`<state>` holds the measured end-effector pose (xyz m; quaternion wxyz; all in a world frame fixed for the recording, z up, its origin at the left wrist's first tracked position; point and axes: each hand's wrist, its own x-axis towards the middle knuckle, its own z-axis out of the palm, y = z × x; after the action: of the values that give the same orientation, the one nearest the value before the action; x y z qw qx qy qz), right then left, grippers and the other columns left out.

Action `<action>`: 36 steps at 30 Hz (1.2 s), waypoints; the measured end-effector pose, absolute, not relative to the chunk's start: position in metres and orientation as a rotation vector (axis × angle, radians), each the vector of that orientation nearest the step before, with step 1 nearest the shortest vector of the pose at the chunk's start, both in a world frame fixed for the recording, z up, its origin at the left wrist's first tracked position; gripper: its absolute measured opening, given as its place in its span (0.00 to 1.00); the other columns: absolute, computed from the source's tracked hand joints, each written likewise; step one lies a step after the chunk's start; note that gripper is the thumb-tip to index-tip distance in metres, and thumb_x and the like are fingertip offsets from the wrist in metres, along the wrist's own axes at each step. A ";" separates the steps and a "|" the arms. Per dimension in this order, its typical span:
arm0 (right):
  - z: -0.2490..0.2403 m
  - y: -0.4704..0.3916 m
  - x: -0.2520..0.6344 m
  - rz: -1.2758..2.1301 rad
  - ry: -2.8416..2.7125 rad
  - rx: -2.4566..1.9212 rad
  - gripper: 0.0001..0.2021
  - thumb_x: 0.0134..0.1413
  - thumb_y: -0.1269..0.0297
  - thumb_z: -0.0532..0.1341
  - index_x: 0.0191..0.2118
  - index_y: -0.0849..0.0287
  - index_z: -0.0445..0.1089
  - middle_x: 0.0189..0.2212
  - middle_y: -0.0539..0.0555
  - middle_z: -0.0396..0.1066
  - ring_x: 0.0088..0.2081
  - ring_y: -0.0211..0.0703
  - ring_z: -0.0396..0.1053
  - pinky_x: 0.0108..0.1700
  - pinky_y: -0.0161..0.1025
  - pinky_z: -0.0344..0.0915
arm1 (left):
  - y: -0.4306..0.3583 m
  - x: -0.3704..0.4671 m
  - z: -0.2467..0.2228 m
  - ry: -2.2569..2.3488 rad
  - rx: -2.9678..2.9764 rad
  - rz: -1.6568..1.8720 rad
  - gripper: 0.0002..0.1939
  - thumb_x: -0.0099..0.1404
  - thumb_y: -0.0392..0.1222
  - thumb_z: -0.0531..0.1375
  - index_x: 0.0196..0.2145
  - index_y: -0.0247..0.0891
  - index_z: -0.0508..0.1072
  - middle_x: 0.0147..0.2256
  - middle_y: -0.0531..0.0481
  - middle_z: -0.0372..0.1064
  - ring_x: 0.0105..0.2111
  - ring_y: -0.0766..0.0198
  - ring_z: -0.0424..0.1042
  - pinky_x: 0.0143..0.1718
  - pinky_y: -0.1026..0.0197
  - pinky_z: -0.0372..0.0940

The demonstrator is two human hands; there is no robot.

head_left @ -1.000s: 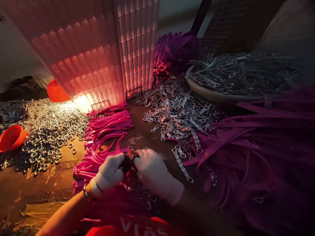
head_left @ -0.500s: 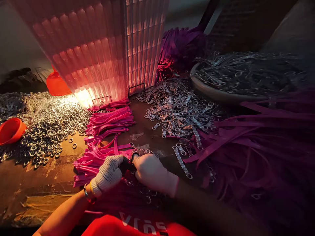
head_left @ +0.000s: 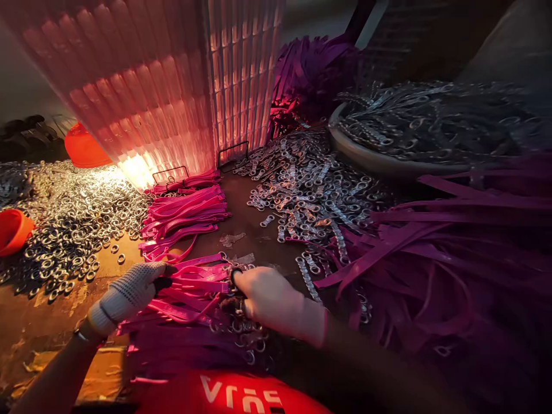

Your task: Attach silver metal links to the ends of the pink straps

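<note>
My left hand, in a dotted knit glove with black-covered fingertips, is closed at the left end of a pink strap. That strap runs fairly straight to my right hand. My right hand, in a pale glove with dark fingertip covers, is closed around the strap's end, close to some metal rings. What lies inside its fingers is mostly hidden. More pink straps with metal ends lie side by side below and between both hands. Above them is another row of pink straps.
Loose metal rings are heaped at left, with an orange cup and an orange lamp shade. A ribbed translucent panel stands behind. Metal chain links and a full basin lie right, beside loose purple straps.
My left hand has moved left, away from my right hand, to the straps' left ends. My right hand stays near the metal ends. The view has shifted slightly.
</note>
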<state>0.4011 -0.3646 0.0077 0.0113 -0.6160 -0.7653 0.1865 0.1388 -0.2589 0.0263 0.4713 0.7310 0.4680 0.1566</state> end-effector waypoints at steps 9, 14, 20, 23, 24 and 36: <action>-0.045 -0.264 0.510 0.198 -2.261 -2.391 0.14 0.55 0.78 0.56 0.45 0.66 0.75 0.47 0.68 0.74 0.50 0.56 0.69 0.43 0.42 0.57 | -0.278 0.169 0.007 0.916 0.635 0.424 0.31 0.60 0.65 0.63 0.46 0.32 0.77 0.43 0.37 0.75 0.31 0.64 0.73 0.23 0.68 0.60; -0.068 -0.248 0.529 0.221 -2.205 -2.506 0.13 0.55 0.77 0.55 0.42 0.67 0.75 0.42 0.68 0.75 0.44 0.53 0.72 0.38 0.41 0.58 | -0.284 0.171 0.014 0.784 0.597 0.410 0.25 0.57 0.50 0.69 0.49 0.32 0.76 0.52 0.33 0.72 0.47 0.52 0.75 0.32 0.65 0.67; -0.065 -0.276 0.498 0.286 -2.007 -2.341 0.15 0.57 0.74 0.53 0.47 0.67 0.72 0.44 0.68 0.75 0.47 0.55 0.72 0.42 0.42 0.63 | -0.293 0.171 0.000 0.975 0.917 0.475 0.16 0.61 0.48 0.67 0.39 0.32 0.75 0.27 0.47 0.73 0.16 0.74 0.62 0.16 0.70 0.50; -0.045 -0.309 0.450 0.524 -1.862 -1.793 0.20 0.55 0.75 0.53 0.53 0.60 0.69 0.45 0.59 0.76 0.46 0.50 0.72 0.47 0.41 0.65 | -0.299 0.177 -0.003 1.021 1.096 0.472 0.22 0.68 0.56 0.59 0.29 0.32 0.72 0.17 0.50 0.66 0.13 0.73 0.56 0.13 0.69 0.46; -0.037 -0.321 0.432 0.585 -1.872 -1.644 0.22 0.54 0.75 0.53 0.55 0.58 0.68 0.46 0.58 0.75 0.47 0.49 0.72 0.48 0.41 0.65 | -0.302 0.180 -0.004 1.019 1.113 0.498 0.22 0.68 0.57 0.58 0.27 0.33 0.71 0.16 0.51 0.64 0.13 0.73 0.56 0.14 0.69 0.46; -0.020 -0.377 0.360 0.372 -1.984 -1.513 0.11 0.40 0.80 0.54 0.29 0.60 0.68 0.28 0.54 0.71 0.29 0.42 0.64 0.32 0.36 0.52 | -0.327 0.184 0.005 0.930 1.600 0.589 0.15 0.63 0.50 0.64 0.29 0.36 0.67 0.23 0.52 0.65 0.23 0.69 0.58 0.23 0.66 0.53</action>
<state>0.3600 -0.3770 -0.0205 0.3046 -0.5712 -0.7491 0.1403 0.1835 -0.3273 0.0045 0.5642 0.6802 0.3954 0.2504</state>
